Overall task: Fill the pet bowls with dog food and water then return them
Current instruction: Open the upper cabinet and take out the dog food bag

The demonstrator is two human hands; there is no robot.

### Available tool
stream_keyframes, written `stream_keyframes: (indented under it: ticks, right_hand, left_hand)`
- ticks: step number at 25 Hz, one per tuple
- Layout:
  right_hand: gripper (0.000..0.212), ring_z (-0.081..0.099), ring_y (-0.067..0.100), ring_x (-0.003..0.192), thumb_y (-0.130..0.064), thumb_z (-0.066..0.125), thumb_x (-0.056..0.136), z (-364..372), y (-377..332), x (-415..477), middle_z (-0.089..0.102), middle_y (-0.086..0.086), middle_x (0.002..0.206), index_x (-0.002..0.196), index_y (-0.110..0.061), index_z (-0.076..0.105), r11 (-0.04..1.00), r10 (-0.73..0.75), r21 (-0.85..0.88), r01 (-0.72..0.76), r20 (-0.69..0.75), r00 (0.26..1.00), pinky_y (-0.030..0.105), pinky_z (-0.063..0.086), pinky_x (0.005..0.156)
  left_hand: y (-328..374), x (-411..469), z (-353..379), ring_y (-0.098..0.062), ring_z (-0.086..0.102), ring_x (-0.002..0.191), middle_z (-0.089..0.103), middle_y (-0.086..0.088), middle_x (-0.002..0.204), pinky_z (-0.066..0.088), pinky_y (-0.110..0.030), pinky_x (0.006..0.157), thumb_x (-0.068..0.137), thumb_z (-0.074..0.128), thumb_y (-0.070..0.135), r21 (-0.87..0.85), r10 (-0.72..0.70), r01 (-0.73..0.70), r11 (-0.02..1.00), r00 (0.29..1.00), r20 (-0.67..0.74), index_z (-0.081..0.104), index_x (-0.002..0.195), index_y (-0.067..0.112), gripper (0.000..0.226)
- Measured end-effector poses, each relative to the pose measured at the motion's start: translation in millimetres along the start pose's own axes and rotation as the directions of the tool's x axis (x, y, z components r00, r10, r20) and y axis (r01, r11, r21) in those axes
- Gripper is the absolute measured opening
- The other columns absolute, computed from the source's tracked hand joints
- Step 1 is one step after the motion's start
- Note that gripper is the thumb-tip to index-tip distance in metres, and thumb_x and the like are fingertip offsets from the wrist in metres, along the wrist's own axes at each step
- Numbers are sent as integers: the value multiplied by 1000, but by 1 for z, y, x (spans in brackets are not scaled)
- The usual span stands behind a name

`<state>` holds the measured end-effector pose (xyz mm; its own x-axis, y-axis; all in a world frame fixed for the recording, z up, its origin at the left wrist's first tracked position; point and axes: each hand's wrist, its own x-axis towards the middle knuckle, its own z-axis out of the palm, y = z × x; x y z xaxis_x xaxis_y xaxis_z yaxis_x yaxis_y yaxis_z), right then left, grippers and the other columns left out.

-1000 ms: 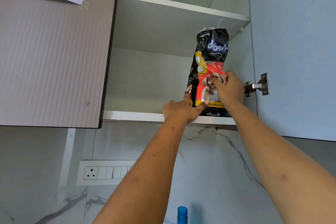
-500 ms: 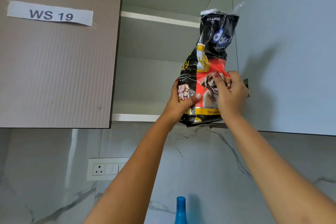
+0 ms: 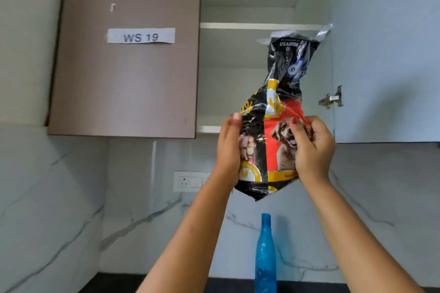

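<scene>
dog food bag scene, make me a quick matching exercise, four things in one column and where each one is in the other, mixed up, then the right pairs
Things:
1. dog food bag
2. blue bottle
3. WS 19 label
4. wall socket

Places:
A. stuck on the brown cabinet door
B. standing on the dark counter, below the bag
C. held in the air between the left hand and right hand
D. on the marble wall, under the open cabinet

Pairs: 1-C, 2-B, 3-A, 4-D

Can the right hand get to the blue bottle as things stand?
Probably not straight away: the right hand is pinching the dog food bag, shared with the left hand. The path down to the blue bottle looks clear once it lets go.
</scene>
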<state>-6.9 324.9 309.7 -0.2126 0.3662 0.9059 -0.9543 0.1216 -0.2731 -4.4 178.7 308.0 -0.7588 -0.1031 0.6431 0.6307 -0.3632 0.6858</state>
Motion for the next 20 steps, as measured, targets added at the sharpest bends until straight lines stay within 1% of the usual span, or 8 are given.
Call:
stream_keyframes:
  ticks: [2,4,5,8,11,14,17,20]
  right_hand:
    - [28,49,-2,55,-28,59,87,-3,-21,-34,53,-6,58,70,-6,56,997,44,51,-49,89,995,13,37,53]
    - [28,54,1,57,-36,58,85,-8,-40,-78,58,-2,59,68,-14,57,975,142,142,-169,186,972,19,43,56]
    - [29,57,7,59,-39,56,85,-10,-48,-102,61,1,62,68,-15,57,956,184,179,-231,243,952,23,45,57]
    - [26,56,1,60,-31,56,90,-19,-61,-169,63,-7,63,70,-14,58,905,273,202,-375,400,875,15,44,58]
    - [22,61,3,70,-26,50,96,-24,-59,-232,66,-9,72,77,-22,61,797,453,96,-596,558,695,18,48,68]
    - [24,62,8,92,-28,42,101,-17,-63,-279,65,-13,91,89,-37,61,721,586,-125,-682,634,504,19,46,77]
    - [25,54,-6,97,-20,35,103,-2,-68,-318,59,-20,103,110,-33,55,503,706,-193,-842,654,272,9,42,74]
    - [24,60,9,101,-21,38,100,23,-55,-352,67,-8,104,104,-29,60,282,787,-230,-932,611,87,27,45,80]
  left_hand:
    - [2,-39,-24,-34,64,99,66,-16,114,52,-45,92,79,57,70,-129,-170,167,977,985,-8,68,114,9,71]
    - [-9,-79,-54,-23,65,86,68,-8,98,51,-36,85,92,47,59,-252,-209,194,948,977,-32,78,82,13,56]
    - [-14,-100,-67,-16,70,83,73,-3,91,50,-35,93,100,35,47,-299,-260,216,930,959,-114,81,74,15,62]
    - [-23,-180,-93,-25,60,121,64,-17,128,26,-45,118,102,11,46,-432,-244,207,878,969,-32,68,122,4,73]
    - [-31,-264,-106,-36,71,99,69,-23,115,54,-48,89,92,25,68,-405,-468,342,848,843,-267,77,102,4,83]
    - [-45,-314,-139,-42,64,110,66,-23,122,45,-54,101,73,49,76,-470,-535,319,823,713,-454,70,118,8,85]
    - [-64,-336,-180,-46,51,126,58,-24,133,35,-61,109,53,75,74,-394,-506,319,862,585,-634,55,135,7,107]
    - [-81,-348,-233,-45,57,119,60,-22,131,40,-61,105,45,78,78,-297,-449,367,882,458,-768,55,131,10,112]
